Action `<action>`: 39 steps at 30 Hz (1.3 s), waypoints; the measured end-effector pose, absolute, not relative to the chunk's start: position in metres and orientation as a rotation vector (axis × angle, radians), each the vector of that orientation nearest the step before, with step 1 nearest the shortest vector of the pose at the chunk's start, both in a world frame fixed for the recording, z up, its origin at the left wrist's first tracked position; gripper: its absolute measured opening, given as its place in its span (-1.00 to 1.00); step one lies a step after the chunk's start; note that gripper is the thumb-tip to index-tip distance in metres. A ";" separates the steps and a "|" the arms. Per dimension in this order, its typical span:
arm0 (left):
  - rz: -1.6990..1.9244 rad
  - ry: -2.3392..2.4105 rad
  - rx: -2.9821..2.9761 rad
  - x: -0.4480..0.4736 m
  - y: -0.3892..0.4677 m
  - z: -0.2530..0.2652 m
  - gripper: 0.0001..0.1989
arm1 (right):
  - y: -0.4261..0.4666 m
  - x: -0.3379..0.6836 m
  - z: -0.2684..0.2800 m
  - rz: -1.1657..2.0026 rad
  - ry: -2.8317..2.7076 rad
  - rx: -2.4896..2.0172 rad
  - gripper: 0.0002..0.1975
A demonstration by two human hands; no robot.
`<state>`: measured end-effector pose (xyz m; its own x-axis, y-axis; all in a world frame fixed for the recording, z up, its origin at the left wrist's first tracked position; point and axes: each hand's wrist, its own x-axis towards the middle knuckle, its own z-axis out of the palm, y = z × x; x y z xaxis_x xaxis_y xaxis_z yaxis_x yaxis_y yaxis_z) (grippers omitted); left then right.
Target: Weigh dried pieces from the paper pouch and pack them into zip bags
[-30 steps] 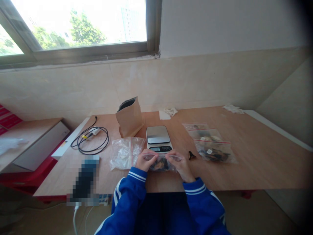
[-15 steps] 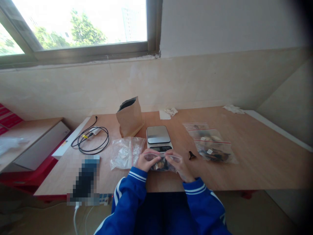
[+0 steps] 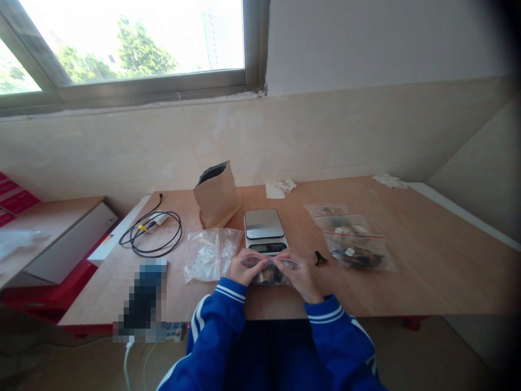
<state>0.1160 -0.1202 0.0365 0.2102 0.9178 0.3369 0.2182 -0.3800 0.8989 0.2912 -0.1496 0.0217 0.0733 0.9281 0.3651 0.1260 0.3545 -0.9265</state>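
Both my hands pinch the top edge of a clear zip bag (image 3: 268, 276) with dark and tan pieces inside. My left hand (image 3: 245, 266) grips the mouth on its left part, and my right hand (image 3: 296, 270) grips it on the right, thumbs close together near the middle. The bag rests at the near side of a kitchen scale (image 3: 264, 224), whose display sits just beyond my fingers. Right of my right hand lies a small dark piece (image 3: 320, 258). A clear plastic bag (image 3: 209, 255) with a red seal line lies left of my left hand.
An upright brown paper bag (image 3: 217, 198) stands behind the scale at left. Several filled zip bags (image 3: 358, 251) overlap at right. A coiled black cable (image 3: 150, 233) and a blurred-out dark object (image 3: 142, 298) occupy the table's left side. Crumpled paper (image 3: 285, 187) lies near the wall.
My thumbs have shifted very slightly along the bag's mouth. Both hands keep their grip on it, and the things around stay in place.
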 end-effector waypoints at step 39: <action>1.335 1.124 1.982 0.119 -0.118 0.025 -0.79 | -0.151 0.281 0.015 0.640 -1.342 -1.090 -0.86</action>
<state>0.1190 -0.1183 0.0247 0.1801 0.8425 0.5077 0.3568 -0.5370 0.7644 0.2809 -0.1514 0.0146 0.1743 0.8805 0.4408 0.2120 0.4036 -0.8900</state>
